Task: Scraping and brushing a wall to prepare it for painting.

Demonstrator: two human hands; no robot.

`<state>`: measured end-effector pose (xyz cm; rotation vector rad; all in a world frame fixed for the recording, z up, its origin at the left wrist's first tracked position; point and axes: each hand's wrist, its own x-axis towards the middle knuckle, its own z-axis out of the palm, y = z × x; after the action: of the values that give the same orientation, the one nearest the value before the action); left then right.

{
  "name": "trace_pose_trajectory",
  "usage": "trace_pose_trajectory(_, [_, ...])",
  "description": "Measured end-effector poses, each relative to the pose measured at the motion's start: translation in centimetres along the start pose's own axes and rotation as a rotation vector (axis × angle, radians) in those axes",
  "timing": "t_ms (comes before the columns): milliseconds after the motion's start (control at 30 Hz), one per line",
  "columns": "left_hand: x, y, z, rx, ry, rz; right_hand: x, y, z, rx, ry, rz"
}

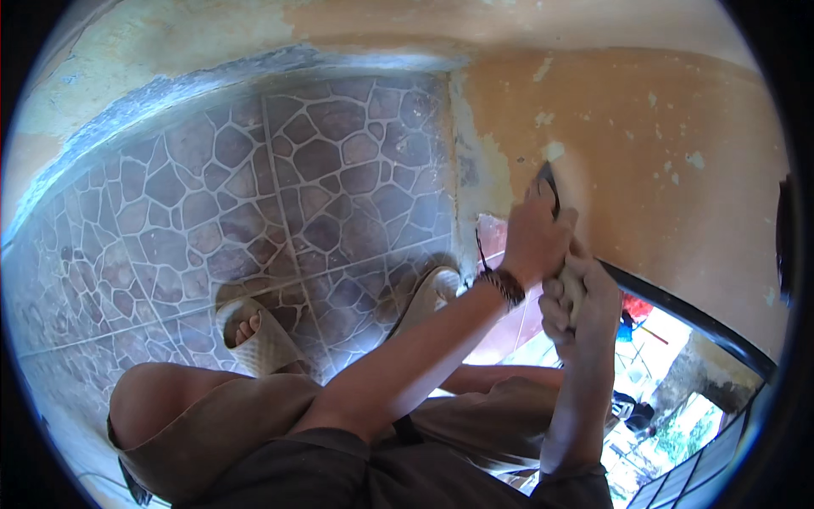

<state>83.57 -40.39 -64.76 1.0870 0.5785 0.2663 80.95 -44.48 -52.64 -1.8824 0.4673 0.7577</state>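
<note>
Crouching with my knee (153, 407) up and my feet in pale sandals (254, 335) on the stone-patterned floor tiles (254, 195), I have both arms stretched out to the orange wall (644, 170), and everything I describe sits relative to that wall. My right hand (585, 297) is lower down, just off the wall's surface, with its fingers curled shut around what looks like the pale handle of the scraper (551, 182); the handle itself is mostly hidden inside my grip. My left hand (534, 233), with a dark woven band at the wrist, sits just above it, closed over the upper part of the tool and pressing toward the wall. The scraper's dark blade shows above my left knuckles, its tip touching the wall beside a pale patch where the paint is gone. I judge the step in hand to be scraping loose paint, with much of the wall not yet stripped: small chipped spots are scattered across it. The next stroke, I think, calls for firm two-handed pressure and a shallow blade angle, so the edge lifts paint without gouging the plaster. Further along, the wall meets the tiles at a rough, flaking corner strip (471, 170).
</note>
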Motion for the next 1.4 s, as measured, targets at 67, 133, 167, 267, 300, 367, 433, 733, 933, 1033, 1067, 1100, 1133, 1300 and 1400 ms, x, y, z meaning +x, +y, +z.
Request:
trace_pose_trajectory(67, [-0.6,-0.1,-0.2,-0.034,-0.021,-0.009,1.1,0.2,0.7,-0.023,0.012,0.035])
trace_pose_trajectory(133, [-0.3,-0.2,-0.1,-0.106,0.011,-0.020,1.5,0.6,1.0,-0.064,0.084,0.051])
trace_pose_trajectory(167, [-0.1,-0.2,0.1,-0.143,0.027,-0.025,0.4,0.4,1.0,-0.090,0.073,0.004])
trace_pose_trajectory(267, [0.2,-0.6,1.4,-0.081,0.145,0.135,-0.4,-0.7,0.6,-0.091,0.013,-0.024])
trace_pose_trajectory(300, [0.0,-0.8,1.7,-0.154,0.222,0.190,0.2,-0.5,0.6,-0.088,0.022,-0.018])
trace_pose_trajectory(367, [0.0,-0.2,0.4,-0.228,0.015,0.024,1.8,0.1,0.6,-0.048,-0.056,-0.015])
trace_pose_trajectory(433, [0.3,-0.8,1.4,-0.162,0.169,0.121,0.8,0.1,0.9,-0.055,0.012,-0.005])
trace_pose_trajectory(733, [2.2,0.3,-1.4,0.076,0.019,-0.011,1.4,-0.1,0.8,-0.069,0.017,-0.025])
trace_pose_trajectory(933, [7.1,-0.2,-8.1,-0.719,0.721,0.027,-1.8,-1.5,-0.2,-0.366,-0.028,-0.292])
trace_pose_trajectory(1033, [9.6,2.4,-14.4,-1.345,0.794,0.323,-2.8,-1.6,0.3,-0.665,-0.031,-0.336])
trace_pose_trajectory(1067, [9.7,4.3,-16.4,-1.330,0.812,0.358,-2.1,-1.1,-0.5,-0.812,-0.082,-0.374])
trace_pose_trajectory(1100, [9.3,6.8,-17.5,-1.531,0.710,0.346,-1.4,-0.7,-1.2,-0.965,-0.096,-0.402])
trace_pose_trajectory(1133, [8.6,8.4,-18.8,-1.717,0.607,0.354,-2.0,-0.7,-0.4,-1.030,-0.133,-0.366])
trace_pose_trajectory(1300, [9.5,7.6,-13.6,-1.512,0.616,0.351,-2.5,-0.6,1.0,-1.185,-0.257,-0.447])
trace_pose_trajectory(1400, [8.3,7.0,-11.2,-1.579,0.405,0.031,-2.4,-0.7,1.0,-1.215,-0.207,-0.452])
